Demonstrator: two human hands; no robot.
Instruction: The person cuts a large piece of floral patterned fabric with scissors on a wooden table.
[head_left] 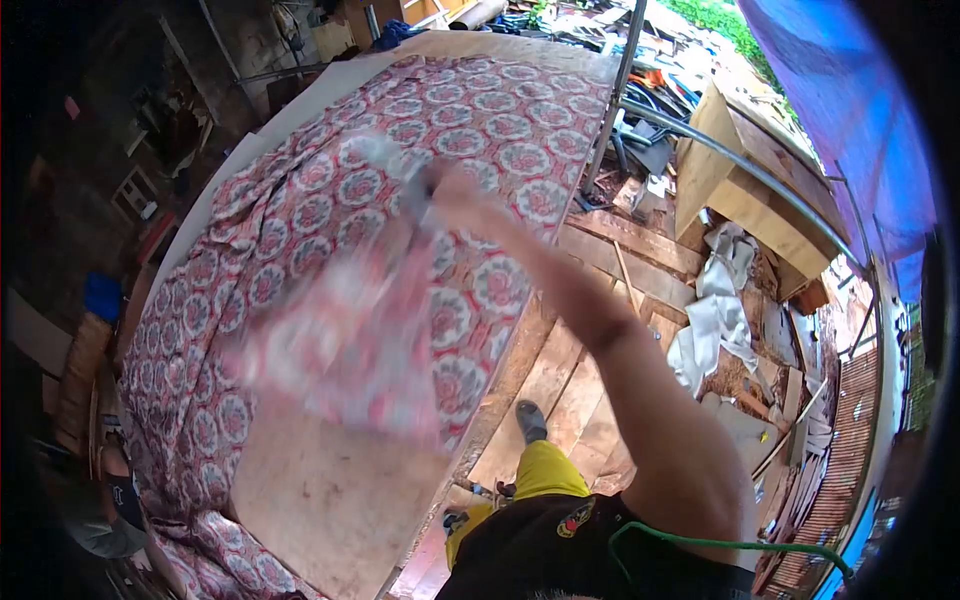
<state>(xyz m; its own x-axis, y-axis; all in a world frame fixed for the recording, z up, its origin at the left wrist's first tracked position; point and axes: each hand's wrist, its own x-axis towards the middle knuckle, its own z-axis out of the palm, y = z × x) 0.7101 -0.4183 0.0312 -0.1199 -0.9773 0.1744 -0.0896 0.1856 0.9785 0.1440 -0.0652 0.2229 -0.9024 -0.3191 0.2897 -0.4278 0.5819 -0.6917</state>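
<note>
My right hand [455, 198] reaches out over a large table and is smeared by motion. It seems closed on a loose piece of red, white and grey patterned fabric [345, 345], which hangs blurred from it toward the lower left. A dark grey shape [418, 195] sits at the fingers, too blurred to name. More of the same fabric [500, 160], with round floral medallions, covers most of the table, wrinkled along the left side. Bare tan board [330, 500] shows at the near end. My left hand is out of view.
A metal pole [612, 100] rises at the table's right edge. Beyond it are a wooden cabinet [750, 180], crumpled white cloth [715, 320] and scattered boards. A blue tarp [850, 90] hangs at right. Part of another person [115, 500] shows at lower left. A green cord [740, 545] crosses near me.
</note>
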